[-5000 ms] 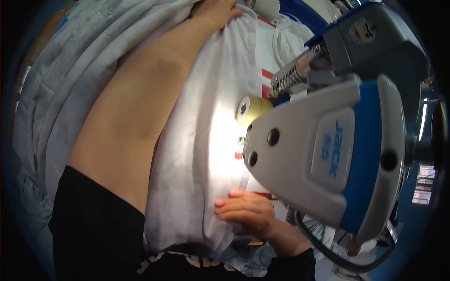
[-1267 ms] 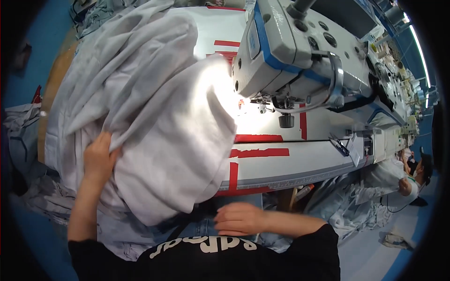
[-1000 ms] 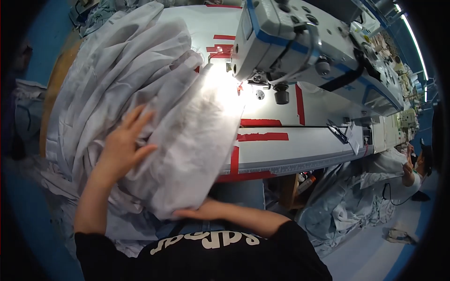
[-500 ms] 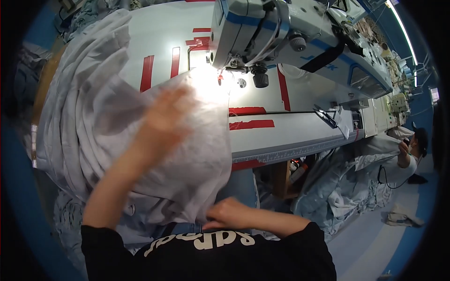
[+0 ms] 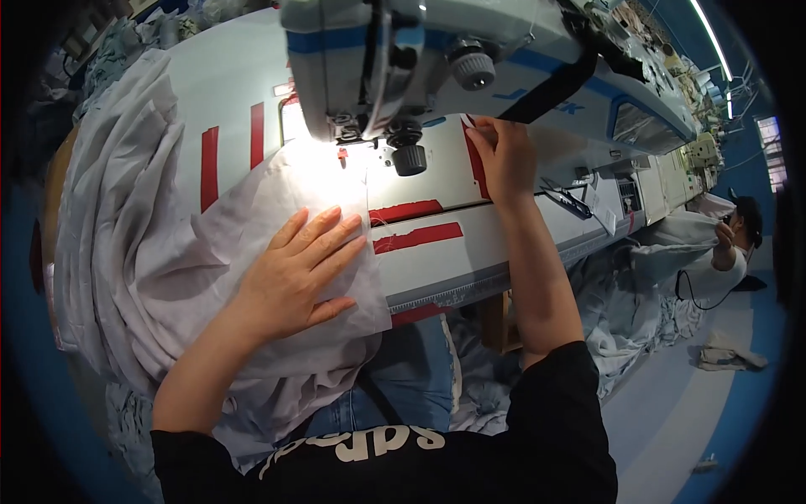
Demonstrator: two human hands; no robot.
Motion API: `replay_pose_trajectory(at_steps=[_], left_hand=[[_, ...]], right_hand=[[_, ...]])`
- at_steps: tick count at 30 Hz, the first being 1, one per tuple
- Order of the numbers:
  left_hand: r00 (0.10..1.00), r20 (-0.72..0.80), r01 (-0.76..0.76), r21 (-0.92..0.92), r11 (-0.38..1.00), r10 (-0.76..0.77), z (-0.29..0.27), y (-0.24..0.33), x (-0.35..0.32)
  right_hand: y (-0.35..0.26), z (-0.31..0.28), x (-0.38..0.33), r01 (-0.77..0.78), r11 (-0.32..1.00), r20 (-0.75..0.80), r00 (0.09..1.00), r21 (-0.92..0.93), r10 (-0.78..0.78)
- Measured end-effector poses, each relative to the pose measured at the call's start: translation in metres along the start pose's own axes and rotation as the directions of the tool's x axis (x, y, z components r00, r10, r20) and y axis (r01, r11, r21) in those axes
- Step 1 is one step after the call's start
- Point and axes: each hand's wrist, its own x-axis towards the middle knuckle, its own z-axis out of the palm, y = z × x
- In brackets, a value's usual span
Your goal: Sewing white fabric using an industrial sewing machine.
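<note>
My left hand (image 5: 295, 273) lies flat with spread fingers on a pale grey fabric piece (image 5: 210, 252), pressing it onto the white sewing table (image 5: 470, 244). The fabric's edge lies lit under the needle area (image 5: 342, 151) of the white and blue sewing machine (image 5: 470, 59). My right hand (image 5: 504, 155) reaches up to the machine's base on the right of the needle, fingers against the machine body; whether it holds anything I cannot tell.
Red tape strips (image 5: 416, 237) mark the table top. More grey fabric is heaped at the left (image 5: 109, 193) and lies piled on the floor at the right (image 5: 638, 311). Another person (image 5: 735, 244) sits at the far right. A row of machines runs back right.
The fabric has been brought up onto the table and laid under the needle. My left hand now rests flat on it; my right hand rose from my lap to the machine.
</note>
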Motion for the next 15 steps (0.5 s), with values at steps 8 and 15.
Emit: replay_pose_trajectory(at_steps=[8, 15], left_hand=[[0.944, -0.264, -0.186, 0.067, 0.98, 0.197, -0.018, 0.03, 0.025], [0.958, -0.022, 0.271, -0.259, 0.927, -0.286, -0.006, 0.056, 0.061]], right_hand=[[-0.069, -0.043, -0.026, 0.56, 0.826, -0.123, 0.817, -0.059, -0.563], [-0.062, -0.026, -0.091, 0.392, 0.77, 0.362, 0.713, 0.504, -0.6]])
